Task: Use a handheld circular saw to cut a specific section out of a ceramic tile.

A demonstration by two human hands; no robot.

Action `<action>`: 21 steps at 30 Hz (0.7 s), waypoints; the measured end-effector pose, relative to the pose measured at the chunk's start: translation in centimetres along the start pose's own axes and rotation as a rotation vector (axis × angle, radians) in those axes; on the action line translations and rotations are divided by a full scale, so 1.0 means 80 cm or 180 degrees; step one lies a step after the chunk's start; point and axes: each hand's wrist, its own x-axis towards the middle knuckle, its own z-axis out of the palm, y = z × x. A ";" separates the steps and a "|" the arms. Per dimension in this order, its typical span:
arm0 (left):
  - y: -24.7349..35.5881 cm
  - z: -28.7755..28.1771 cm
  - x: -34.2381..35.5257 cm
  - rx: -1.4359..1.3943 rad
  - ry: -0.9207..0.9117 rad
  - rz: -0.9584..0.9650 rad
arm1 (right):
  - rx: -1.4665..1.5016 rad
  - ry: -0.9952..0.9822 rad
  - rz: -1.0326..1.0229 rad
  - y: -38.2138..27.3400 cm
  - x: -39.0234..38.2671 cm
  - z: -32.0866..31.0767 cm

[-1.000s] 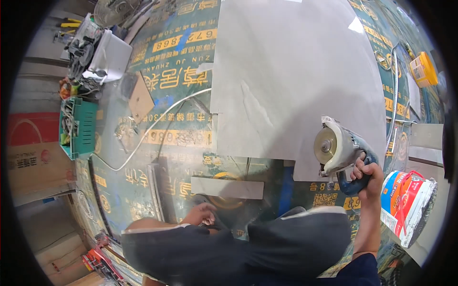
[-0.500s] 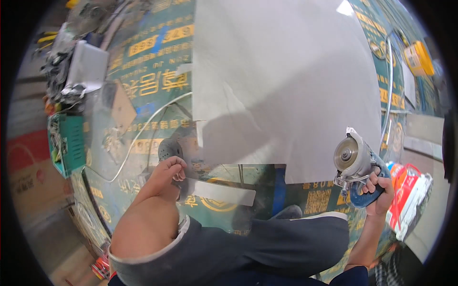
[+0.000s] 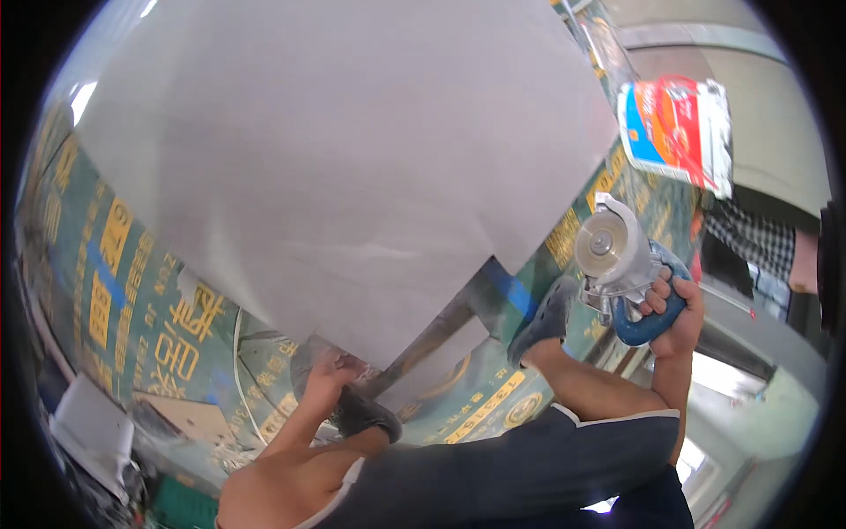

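Observation:
My right hand (image 3: 672, 302) is closed round the blue handle of a handheld tile cutter (image 3: 624, 264), held up off the floor. Its round blade (image 3: 599, 244) and silver guard face left, apart from the slab. A large grey tile slab (image 3: 352, 150) with a notch in its near edge fills the middle. Beside the slab's near corner and my dark left shoe (image 3: 366, 413), my left hand (image 3: 328, 381) reaches down. Its fingers are blurred, and whether they touch the slab cannot be made out.
Green printed floor sheeting (image 3: 145, 291) surrounds the slab, and a narrow pale strip (image 3: 441, 357) lies by the notch. My right shoe (image 3: 542, 322) stands near it. A red-and-white bag (image 3: 677, 132) lies at far right, near a checkered cloth (image 3: 753, 234). At lower left is a green basket (image 3: 183, 504).
The view has swung to the right, so the slab appears turned and the bag higher. The cutter stays in my right hand. My left hand has lowered toward the slab's corner.

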 end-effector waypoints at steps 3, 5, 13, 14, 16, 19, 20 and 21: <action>0.018 0.013 0.008 -0.0164 -0.0360 -0.0293 | 0.0381 0.0188 0.0003 0.023 -0.047 -0.019; 0.015 0.028 0.005 -0.0542 -0.0222 -0.0236 | 0.0539 0.0218 -0.0021 0.039 -0.079 -0.039; 0.016 0.012 0.008 -0.1391 -0.0646 -0.0280 | 0.0215 0.0598 0.0568 0.108 -0.111 -0.036; 0.012 0.007 0.010 -0.1447 -0.0829 -0.0136 | 0.0334 0.0364 0.0615 0.122 -0.109 -0.040; 0.003 0.011 0.010 -0.1676 -0.0783 -0.0162 | 0.0476 0.0108 0.0646 0.137 -0.106 -0.048; -0.008 0.012 0.018 -0.1939 -0.0644 -0.0212 | 0.0734 -0.0147 0.0863 0.149 -0.091 -0.061; -0.013 0.012 0.020 -0.1990 -0.0548 -0.0272 | 0.0735 -0.0190 0.0881 0.159 -0.091 -0.069; -0.015 0.018 0.024 -0.1972 -0.0538 -0.0185 | 0.0720 -0.0266 0.0901 0.165 -0.085 -0.078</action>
